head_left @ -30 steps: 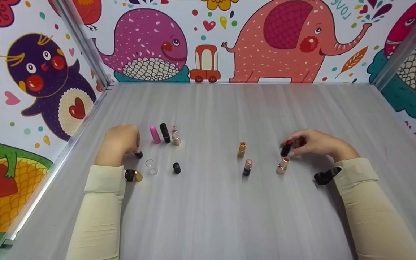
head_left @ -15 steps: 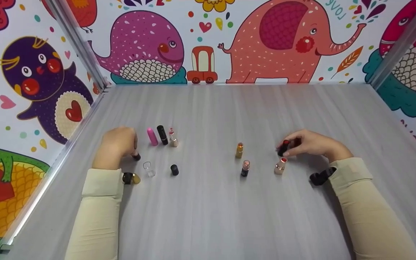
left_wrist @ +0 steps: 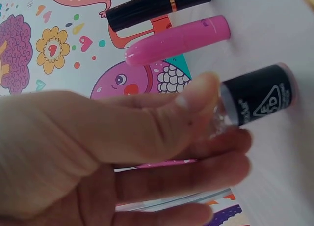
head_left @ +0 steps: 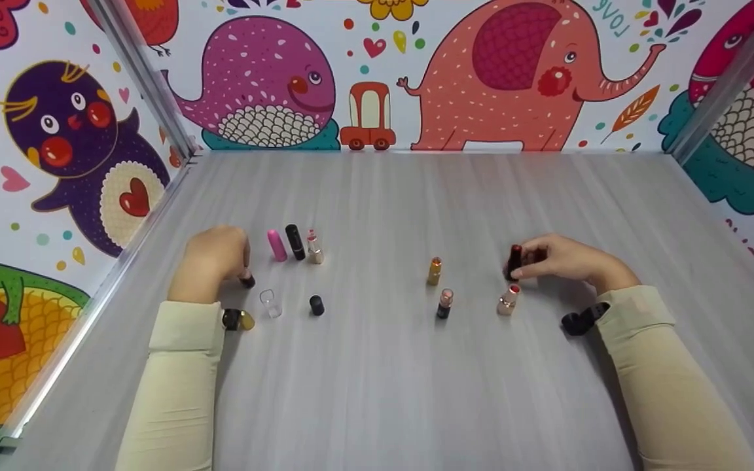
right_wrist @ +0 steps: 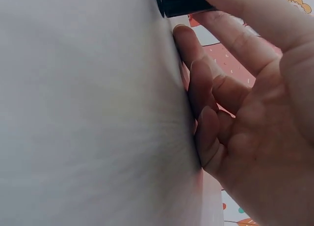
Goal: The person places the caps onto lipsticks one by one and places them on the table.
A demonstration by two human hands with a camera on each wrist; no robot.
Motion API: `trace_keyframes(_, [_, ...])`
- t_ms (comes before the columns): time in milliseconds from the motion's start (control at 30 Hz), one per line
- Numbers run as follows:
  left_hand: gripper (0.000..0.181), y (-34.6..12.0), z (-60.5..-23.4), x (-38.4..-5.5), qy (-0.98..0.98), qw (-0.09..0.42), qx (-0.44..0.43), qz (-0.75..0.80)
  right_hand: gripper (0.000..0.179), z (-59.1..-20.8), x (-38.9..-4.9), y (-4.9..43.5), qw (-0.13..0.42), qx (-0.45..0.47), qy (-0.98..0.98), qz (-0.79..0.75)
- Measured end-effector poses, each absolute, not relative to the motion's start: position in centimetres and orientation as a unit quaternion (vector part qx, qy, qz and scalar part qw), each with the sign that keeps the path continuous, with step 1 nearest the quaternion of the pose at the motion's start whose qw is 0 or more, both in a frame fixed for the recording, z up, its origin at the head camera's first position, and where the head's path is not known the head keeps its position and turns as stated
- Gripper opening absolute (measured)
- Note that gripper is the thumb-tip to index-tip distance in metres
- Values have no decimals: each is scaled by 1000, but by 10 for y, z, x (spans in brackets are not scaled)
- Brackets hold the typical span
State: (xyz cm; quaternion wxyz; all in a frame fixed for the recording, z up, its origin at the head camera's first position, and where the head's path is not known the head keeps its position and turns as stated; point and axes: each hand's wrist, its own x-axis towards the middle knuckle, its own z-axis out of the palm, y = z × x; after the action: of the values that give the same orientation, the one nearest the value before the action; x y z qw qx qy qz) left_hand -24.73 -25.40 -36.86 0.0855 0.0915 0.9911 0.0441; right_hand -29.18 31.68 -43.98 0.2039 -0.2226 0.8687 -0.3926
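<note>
Near the tabletop's [head_left: 364, 392] left edge the left hand [head_left: 218, 256] pinches a lettered black piece [left_wrist: 262, 96] between thumb and fingers [left_wrist: 238, 140]; toward the right edge the right hand [head_left: 563, 260] pinches an upright black tube [head_left: 514, 261]. Standing it seems in hand; next calls for steady release.

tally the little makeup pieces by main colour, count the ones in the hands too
Pink: 1, bright tube
Black: 4, gold-banded tube, short cylinder, piece in the left hand, dark tube in the right hand
Half black, half rosy: 1, two-tone tube
Gold: 1, gold tube
Pale rose-gold: 2, pink-tipped lipstick and red-tipped lipstick
Clear: 1, see-through piece
Total: 10
</note>
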Motion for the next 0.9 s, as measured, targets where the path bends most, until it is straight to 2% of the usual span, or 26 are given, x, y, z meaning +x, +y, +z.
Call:
trace_keyframes(233, [15, -254, -369, -248, 991, 87, 88, 43, 27, -440, -292, 313, 202, -165, 884, -388])
trace_keyframes(600, [13, -255, -370, -249, 992, 81, 90, 41, 30, -431, -290, 318, 188, -156, 894, -376])
trace_keyframes(900, [16, -256, -372, -248, 991, 77, 101, 41, 24, -389, -280, 309, 92, -168, 931, -311])
